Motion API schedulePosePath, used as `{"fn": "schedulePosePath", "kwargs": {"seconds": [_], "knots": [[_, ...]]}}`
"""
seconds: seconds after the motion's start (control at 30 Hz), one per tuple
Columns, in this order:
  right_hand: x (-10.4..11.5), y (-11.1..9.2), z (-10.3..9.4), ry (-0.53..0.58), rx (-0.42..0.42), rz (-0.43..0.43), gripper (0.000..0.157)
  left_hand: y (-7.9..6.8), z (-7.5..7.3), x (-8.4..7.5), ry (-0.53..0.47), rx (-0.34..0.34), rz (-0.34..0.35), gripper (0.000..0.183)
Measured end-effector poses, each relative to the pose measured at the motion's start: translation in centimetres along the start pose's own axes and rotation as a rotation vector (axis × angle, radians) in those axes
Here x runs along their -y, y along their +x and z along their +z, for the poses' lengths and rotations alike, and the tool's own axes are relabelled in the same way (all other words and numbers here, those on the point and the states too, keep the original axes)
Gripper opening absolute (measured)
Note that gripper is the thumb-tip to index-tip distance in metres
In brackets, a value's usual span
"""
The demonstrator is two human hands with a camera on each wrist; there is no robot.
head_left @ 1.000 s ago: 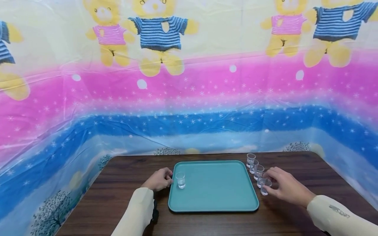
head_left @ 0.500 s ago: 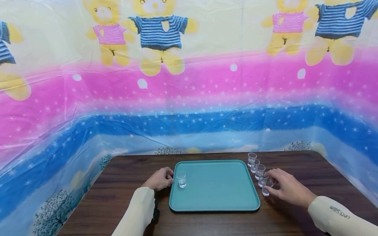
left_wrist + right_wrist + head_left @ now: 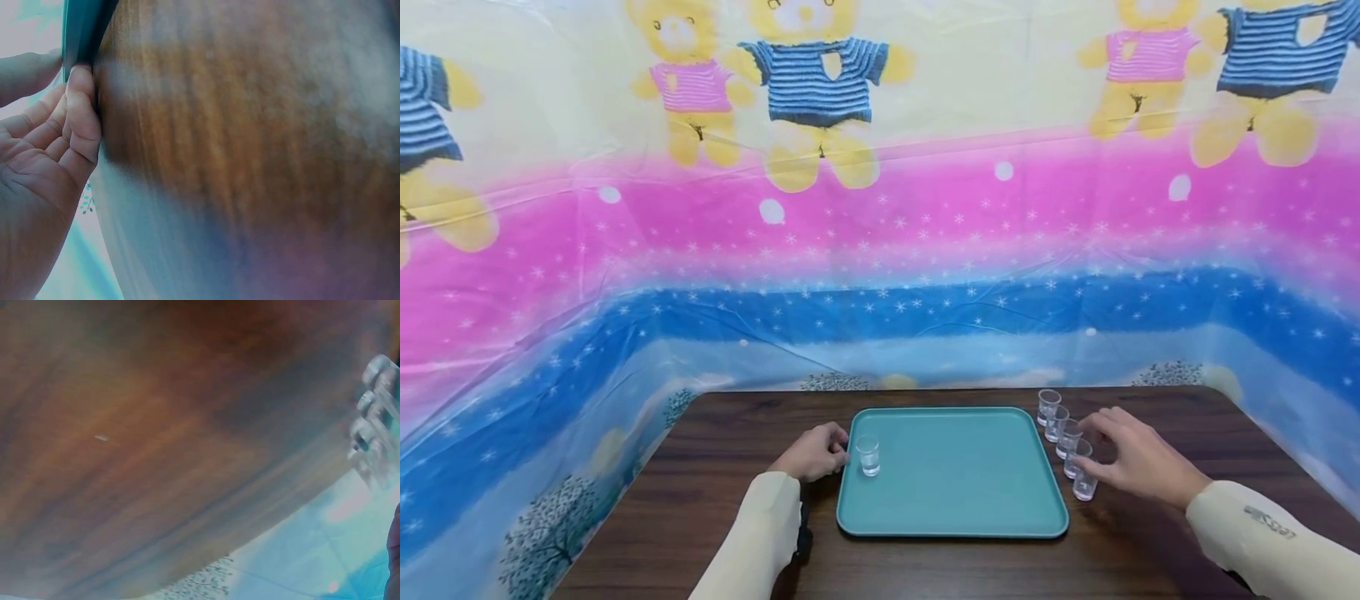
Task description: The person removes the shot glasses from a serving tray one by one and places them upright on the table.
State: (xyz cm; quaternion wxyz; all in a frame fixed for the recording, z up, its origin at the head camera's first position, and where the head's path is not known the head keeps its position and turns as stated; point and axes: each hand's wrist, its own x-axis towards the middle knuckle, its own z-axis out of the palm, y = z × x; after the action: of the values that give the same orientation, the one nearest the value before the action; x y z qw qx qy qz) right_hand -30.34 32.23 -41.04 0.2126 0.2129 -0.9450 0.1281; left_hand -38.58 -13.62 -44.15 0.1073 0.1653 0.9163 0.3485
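Note:
On the table lies a teal tray (image 3: 955, 483). My left hand (image 3: 815, 452) holds its left rim, with the thumb above and fingers below in the left wrist view, where the tray edge (image 3: 76, 37) shows beside the fingertips. A clear shot glass (image 3: 869, 462) stands upright on the tray near that side. Along the right side of the tray runs a slanting row of several clear shot glasses. My right hand (image 3: 1138, 458) is over the front end of the row, thumb and index finger spread apart. Its thumb overlaps the front glass (image 3: 1084, 487).
A dark wood-grain table (image 3: 925, 567) carries everything. Behind and beside it hangs a sheet (image 3: 880, 317) printed with bears and snowflakes. The far glass (image 3: 1048, 407) of the row stands close to the table's back edge. In the right wrist view, clear glasses (image 3: 375, 425) show at the right edge.
My right hand has risen slightly from the front glass, its thumb and index finger now wider apart. My left hand stays at the tray rim. The head view has shifted slightly.

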Motion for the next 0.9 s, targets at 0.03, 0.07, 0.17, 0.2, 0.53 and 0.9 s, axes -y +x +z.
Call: {"fn": "schedulePosePath", "kwargs": {"seconds": [0.03,0.07,0.17,0.2,0.53,0.9], "knots": [[0.1,0.4,0.0,0.006,-0.004,-0.009,0.034,0.0,0.0,0.0,-0.004,0.0,-0.001,0.024],[0.2,0.7,-0.1,0.013,-0.004,-0.013,0.033,0.0,0.0,0.0,-0.005,0.0,-0.002,0.024],[0.8,1.7,0.0,0.034,0.008,-0.013,0.032,0.1,0.0,0.1,-0.01,-0.001,-0.005,0.023],[1.1,1.9,0.1,0.043,0.018,-0.012,0.032,0.1,0.0,0.1,-0.009,-0.002,-0.009,0.023],[3.4,3.8,1.5,0.084,0.086,-0.061,0.036,-0.1,0.0,-0.2,-0.015,0.005,0.008,0.025],[6.2,6.1,3.1,0.13,0.136,-0.107,0.035,-0.2,-0.1,-0.3,-0.015,0.002,0.0,0.024]]}}
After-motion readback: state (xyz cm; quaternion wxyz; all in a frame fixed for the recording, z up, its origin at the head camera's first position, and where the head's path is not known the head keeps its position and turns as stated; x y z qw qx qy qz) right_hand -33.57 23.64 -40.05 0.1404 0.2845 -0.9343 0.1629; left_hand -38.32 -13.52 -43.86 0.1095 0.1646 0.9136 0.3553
